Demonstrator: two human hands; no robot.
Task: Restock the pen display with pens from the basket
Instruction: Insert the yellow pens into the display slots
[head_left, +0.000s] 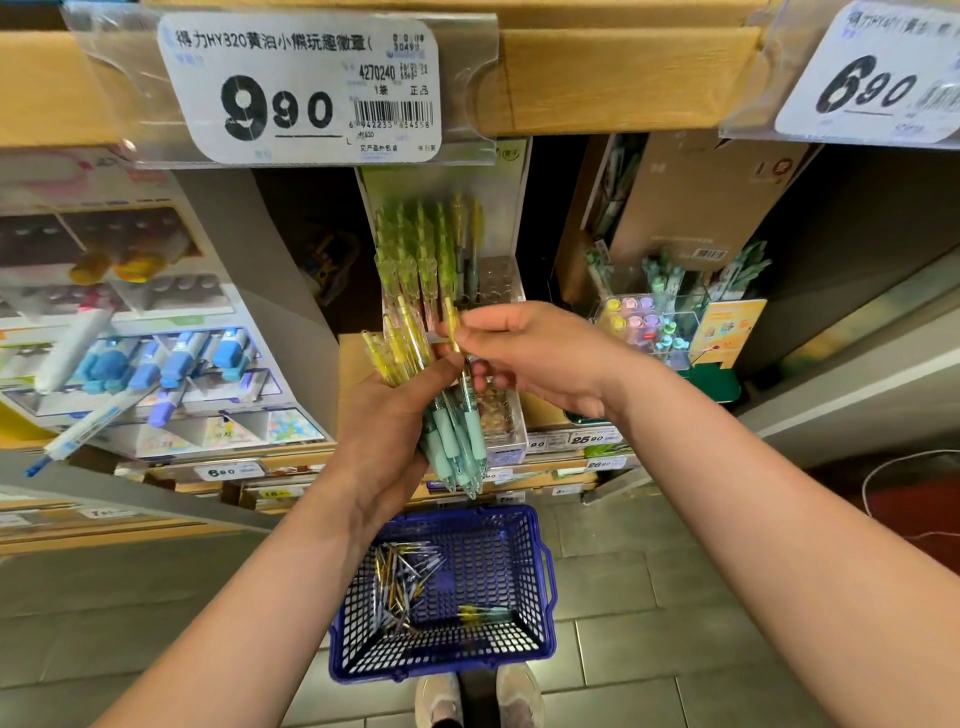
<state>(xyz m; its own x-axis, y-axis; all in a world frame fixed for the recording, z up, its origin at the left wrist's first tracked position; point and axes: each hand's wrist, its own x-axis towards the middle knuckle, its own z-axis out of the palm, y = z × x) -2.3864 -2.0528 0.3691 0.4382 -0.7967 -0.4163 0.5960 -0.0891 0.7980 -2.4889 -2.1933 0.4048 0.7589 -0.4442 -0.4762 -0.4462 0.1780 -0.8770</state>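
Observation:
My left hand (397, 415) grips a bundle of pens (452, 441) with teal grips and yellow tops, held upright in front of the shelf. My right hand (530, 353) pinches the yellow top of one pen (453, 325) from that bundle between thumb and fingers. Just behind stands the clear pen display (498, 278), with several green-topped pens (421, 249) filling its left side and open holes on its right. On the floor below sits the blue basket (540, 571), holding several loose pens (400, 577) at its left and one pen (480, 614) near its middle.
A wooden shelf edge (623, 78) with price tags (306, 88) hangs close overhead. Blue marker displays (171, 358) fill the left; a clear stand of pastel pens (649, 322) sits to the right. Lower shelves with price labels (587, 439) run beneath. My shoes (478, 696) stand behind the basket.

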